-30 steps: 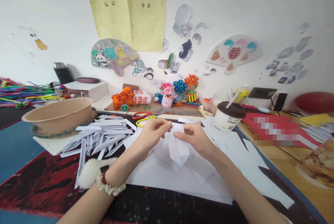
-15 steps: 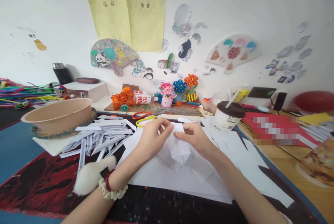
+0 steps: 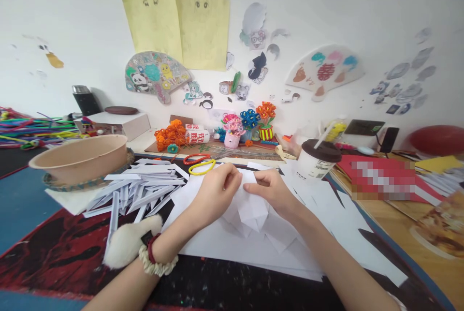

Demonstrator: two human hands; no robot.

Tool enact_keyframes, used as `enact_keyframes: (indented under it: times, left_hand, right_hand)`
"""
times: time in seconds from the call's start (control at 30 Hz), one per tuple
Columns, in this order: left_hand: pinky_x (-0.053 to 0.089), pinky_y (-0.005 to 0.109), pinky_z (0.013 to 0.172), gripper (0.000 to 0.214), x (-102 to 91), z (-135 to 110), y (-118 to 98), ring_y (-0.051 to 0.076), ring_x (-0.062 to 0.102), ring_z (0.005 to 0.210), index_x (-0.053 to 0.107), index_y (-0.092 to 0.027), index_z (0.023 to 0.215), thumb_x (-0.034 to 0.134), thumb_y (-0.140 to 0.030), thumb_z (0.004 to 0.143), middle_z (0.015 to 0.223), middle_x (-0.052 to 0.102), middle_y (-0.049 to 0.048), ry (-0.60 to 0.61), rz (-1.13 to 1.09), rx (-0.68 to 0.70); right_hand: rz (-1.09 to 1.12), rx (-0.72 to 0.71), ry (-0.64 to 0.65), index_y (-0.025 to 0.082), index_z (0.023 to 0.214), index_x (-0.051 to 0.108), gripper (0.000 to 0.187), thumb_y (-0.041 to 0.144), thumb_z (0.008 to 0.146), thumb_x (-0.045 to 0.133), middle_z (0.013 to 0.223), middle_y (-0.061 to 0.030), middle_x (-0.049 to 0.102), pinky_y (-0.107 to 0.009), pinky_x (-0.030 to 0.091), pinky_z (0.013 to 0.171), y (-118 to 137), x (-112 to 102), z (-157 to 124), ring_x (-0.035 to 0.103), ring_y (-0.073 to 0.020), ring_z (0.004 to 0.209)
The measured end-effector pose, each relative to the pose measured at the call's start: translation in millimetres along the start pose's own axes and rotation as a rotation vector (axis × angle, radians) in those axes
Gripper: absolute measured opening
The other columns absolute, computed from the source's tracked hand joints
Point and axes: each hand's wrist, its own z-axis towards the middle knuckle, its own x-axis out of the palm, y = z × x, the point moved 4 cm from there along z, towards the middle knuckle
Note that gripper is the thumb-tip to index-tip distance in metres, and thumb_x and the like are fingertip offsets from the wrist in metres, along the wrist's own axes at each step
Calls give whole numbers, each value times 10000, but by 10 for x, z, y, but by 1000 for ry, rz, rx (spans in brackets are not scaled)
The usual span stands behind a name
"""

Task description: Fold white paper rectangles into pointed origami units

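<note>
Head view, observed from my remote station. The folded white paper (image 3: 253,210) sits between the two hands, over the middle of the white sheets (image 3: 221,248) on the desk; its lower end points toward the wearer. I cannot tell whether it touches the sheets beneath.

Right hand (image 3: 274,189): narrow, holding the folded white paper at its upper right, thumb on the near face and the other fingers partly hidden behind. Left hand (image 3: 216,189): fingers curled in, thumb and forefinger close together at the paper's upper left edge. I cannot tell whether they pinch it. The left wrist carries a cream scrunchie (image 3: 157,266) and a dark red band; a white fluffy object (image 3: 125,243) lies just beside it.

Left of the hands I log a heap of folded paper strips (image 3: 145,186), then a beige basin (image 3: 81,156) on a woven ring. A yellow loop (image 3: 201,168) lies just beyond the left hand. Beyond the right hand stands a lidded cup (image 3: 315,167), upright, with a straw.
</note>
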Motion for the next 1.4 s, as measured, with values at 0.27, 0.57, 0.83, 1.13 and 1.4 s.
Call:
enact_keyframes:
  times: [0.27, 0.57, 0.83, 1.13, 1.4]
  left_hand:
    - [244, 263, 537, 340, 25, 4, 42, 128, 354, 551, 355, -194, 603, 413, -321, 913, 578, 398, -32, 21, 84, 26]
    - [239, 273, 554, 359, 16, 9, 33, 130, 352, 546, 309, -199, 609, 362, -345, 933, 575, 385, -33, 20, 172, 36]
    - [251, 269, 553, 362, 8, 5, 14, 131, 349, 547, 314, -200, 595, 365, -330, 929, 572, 385, -31, -33, 156, 29]
    - [343, 225, 541, 217, -22, 64, 137, 113, 457, 596, 596, -164, 787, 587, -371, 853, 646, 508, -21, 63, -234, -52]
    - [362, 194, 428, 258, -64, 87, 260, 107, 569, 512, 522, -158, 825, 633, -391, 819, 656, 599, -9, -67, -492, -272]
  right_hand:
    - [26, -19, -40, 147, 642, 660, 291, 413, 670, 775, 621, -13, 609, -250, 404, 501, -12, -10, 5, 520, -133, 548]
    - [25, -27, -63, 141, 679, 681, 282, 410, 695, 764, 638, -16, 615, -254, 402, 519, -28, -24, 14, 517, -132, 559]
    - [-19, -57, -96, 152, 581, 612, 326, 420, 697, 759, 561, 21, 530, -239, 355, 486, -44, -40, 32, 448, -108, 523]
    - [-27, 15, -18, 137, 676, 646, 313, 432, 719, 740, 642, -5, 578, -238, 376, 510, -110, -72, 70, 496, -116, 561]
    - [93, 28, -103, 137, 907, 645, 308, 385, 741, 722, 768, -34, 631, -270, 450, 548, -50, -121, 101, 573, -136, 585]
